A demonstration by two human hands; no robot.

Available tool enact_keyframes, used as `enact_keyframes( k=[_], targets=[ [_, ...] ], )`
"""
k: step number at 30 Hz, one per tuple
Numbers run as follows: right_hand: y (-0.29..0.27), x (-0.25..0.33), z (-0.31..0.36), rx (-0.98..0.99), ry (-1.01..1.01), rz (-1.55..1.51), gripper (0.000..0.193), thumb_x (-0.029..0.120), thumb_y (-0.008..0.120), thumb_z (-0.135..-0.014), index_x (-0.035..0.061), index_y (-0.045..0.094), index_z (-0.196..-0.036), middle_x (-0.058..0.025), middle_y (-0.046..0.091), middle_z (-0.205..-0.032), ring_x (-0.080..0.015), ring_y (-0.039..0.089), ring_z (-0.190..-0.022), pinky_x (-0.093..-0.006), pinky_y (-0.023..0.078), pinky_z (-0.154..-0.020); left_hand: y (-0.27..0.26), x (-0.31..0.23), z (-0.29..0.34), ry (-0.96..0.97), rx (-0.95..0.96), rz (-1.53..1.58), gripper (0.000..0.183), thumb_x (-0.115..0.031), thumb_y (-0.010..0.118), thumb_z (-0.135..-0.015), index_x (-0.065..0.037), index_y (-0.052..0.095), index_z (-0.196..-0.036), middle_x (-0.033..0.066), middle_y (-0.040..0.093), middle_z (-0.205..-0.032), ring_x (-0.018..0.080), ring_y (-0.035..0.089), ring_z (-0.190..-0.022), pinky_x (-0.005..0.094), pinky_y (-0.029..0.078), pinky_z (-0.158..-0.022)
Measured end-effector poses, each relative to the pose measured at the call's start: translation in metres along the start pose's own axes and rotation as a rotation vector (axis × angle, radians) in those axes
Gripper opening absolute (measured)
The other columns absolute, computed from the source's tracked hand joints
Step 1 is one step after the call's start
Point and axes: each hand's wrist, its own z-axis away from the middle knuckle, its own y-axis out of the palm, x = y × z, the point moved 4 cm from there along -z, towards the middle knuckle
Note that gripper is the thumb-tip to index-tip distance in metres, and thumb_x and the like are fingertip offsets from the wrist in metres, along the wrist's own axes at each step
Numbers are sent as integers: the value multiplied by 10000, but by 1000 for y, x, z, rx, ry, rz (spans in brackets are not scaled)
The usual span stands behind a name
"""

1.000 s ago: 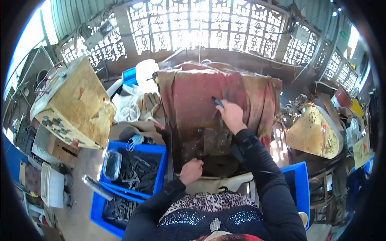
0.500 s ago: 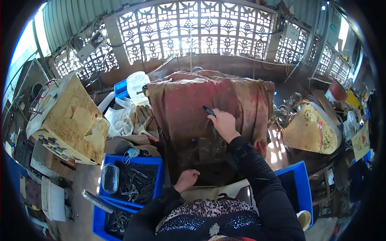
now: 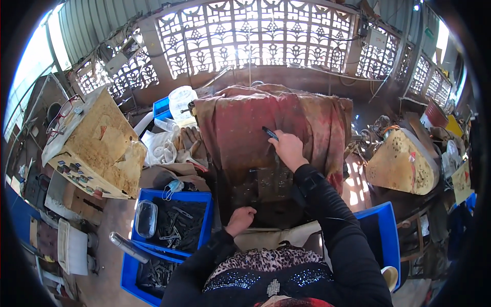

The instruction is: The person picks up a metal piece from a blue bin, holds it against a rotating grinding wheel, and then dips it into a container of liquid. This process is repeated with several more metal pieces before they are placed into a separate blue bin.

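Note:
In my right hand (image 3: pixel 290 151), over the upper middle of a cloth-draped machine, is a slim dark piece (image 3: pixel 270 134). Its front end sticks out past my fingers, up and to the left; its exact kind does not show. The reddish-brown cloth (image 3: pixel 255 115) hangs over the top and front behind that hand. Lower down, close to my body, my left hand (image 3: pixel 241 220) is closed at the dark lower part of the machine (image 3: pixel 258 192). Whatever its curled fingers may hold is hidden.
To my left, blue bins (image 3: pixel 134 217) contain many dark metal parts, a clear plastic box (image 3: pixel 147 219) and a face mask (image 3: pixel 173 189). A stained control box (image 3: pixel 97 148) stands beyond. Gloves (image 3: pixel 188 140) lie beside the cloth. On my right are another blue bin (image 3: pixel 381 230) and a yellowish machine guard (image 3: pixel 401 163).
The whole view has shifted slightly, moving the scene a little to the right. My right hand still grips the dark piece over the cloth, and my left hand stays closed low down.

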Motion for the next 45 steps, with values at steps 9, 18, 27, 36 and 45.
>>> enact_keyframes(
  k=[9, 18, 27, 36, 45],
  targets=[
    [-1, 1, 4, -8, -4, 3, 262, 337, 672, -871, 86, 629, -936, -165, 671, -765, -381, 661, -746, -481, 524, -656, 2, 3, 4, 40, -72, -17, 213, -117, 563, -842, -86, 734, -966, 168, 697, -995, 357, 649, -952, 419, 515, -879],
    [3, -1, 1, -22, 3, 6, 259, 329, 689, -852, 84, 621, -905, -159, 667, -740, -377, 664, -725, -486, 527, -647, 3, 6, 1, 16, -75, -9, 232, -116, 559, -836, -48, 725, -983, 176, 703, -988, 342, 662, -976, 388, 513, -889],
    [8, -3, 1, 8, 23, -2, 283, 377, 666, -871, 114, 645, -972, -164, 669, -766, -388, 658, -765, -496, 510, -661, 2, 5, 3, 13, -125, 1, 203, -103, 556, -838, -79, 732, -936, 181, 693, -959, 366, 649, -928, 432, 518, -843],
    [8, -4, 0, 49, 29, 30, 279, 377, 660, -878, 114, 644, -969, -160, 671, -776, -381, 662, -772, -492, 512, -667, 3, 3, 4, 38, -146, -18, 205, -109, 559, -844, -84, 732, -951, 180, 689, -957, 367, 644, -935, 439, 515, -847],
    [10, -3, 0, 49, 24, 13, 265, 365, 659, -882, 117, 649, -974, -158, 673, -777, -379, 662, -769, -489, 514, -668, 3, 4, 4, 15, -108, -55, 211, -115, 556, -848, -91, 733, -959, 180, 685, -989, 372, 637, -952, 445, 510, -858]
  ],
)
